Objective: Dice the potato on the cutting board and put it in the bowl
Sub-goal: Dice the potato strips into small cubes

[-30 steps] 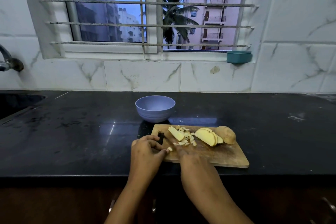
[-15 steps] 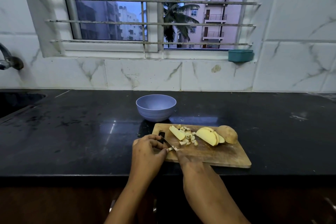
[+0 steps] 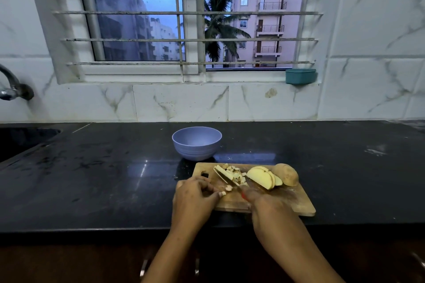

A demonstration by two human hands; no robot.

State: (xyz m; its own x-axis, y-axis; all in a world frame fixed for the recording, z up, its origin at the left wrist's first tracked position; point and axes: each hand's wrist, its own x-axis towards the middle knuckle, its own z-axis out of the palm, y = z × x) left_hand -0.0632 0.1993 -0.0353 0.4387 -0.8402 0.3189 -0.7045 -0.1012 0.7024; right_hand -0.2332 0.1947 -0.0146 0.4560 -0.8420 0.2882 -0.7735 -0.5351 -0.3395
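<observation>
**Step in hand: dicing.**
- The left grip [image 3: 195, 197] is curled at the near-left part of the cutting board [image 3: 289, 202]. Its fingertips [image 3: 217, 194] appear to pinch a small piece [image 3: 223, 193] of potato.
- The right grip [image 3: 264, 204] is closed round the knife [image 3: 231, 182]. Only a reddish sliver of handle shows. The blade angles away toward the board's far-left corner.

**Technique notes (judgement):**
- The held scrap is small, so the fingertips should tuck back and the knuckles should guide the blade. The main risk is a nick to the thumb.
- Use short, straight-down cuts with the tip kept on the wood.
- Finish this scrap, then draw in the long strip [image 3: 219, 169] lying by the blade.
- Match new cubes to those already cut.
- Keep loose cubes pushed clear so nothing rolls under the edge.

**Potato, all on the board:**
- The diced heap [image 3: 236, 174] sits toward the far side. It is pale yellow, and the cubes are small and uneven.
- The slices [image 3: 262, 177] lie right of the heap, fanned and leaning on one another, with smooth pale faces.
- The end piece [image 3: 286, 174] is just beside the slices. It is rounded and uncut, with brown skin on.

**Bowl:** The lavender bowl [image 3: 195, 151] stands on the table [image 3: 92, 179] just beyond the board's far-left corner. No potato shows in the visible part of its inside.

**Progress (judgement):** Less than half is diced, and the transfer to the bowl has not begun.
</observation>
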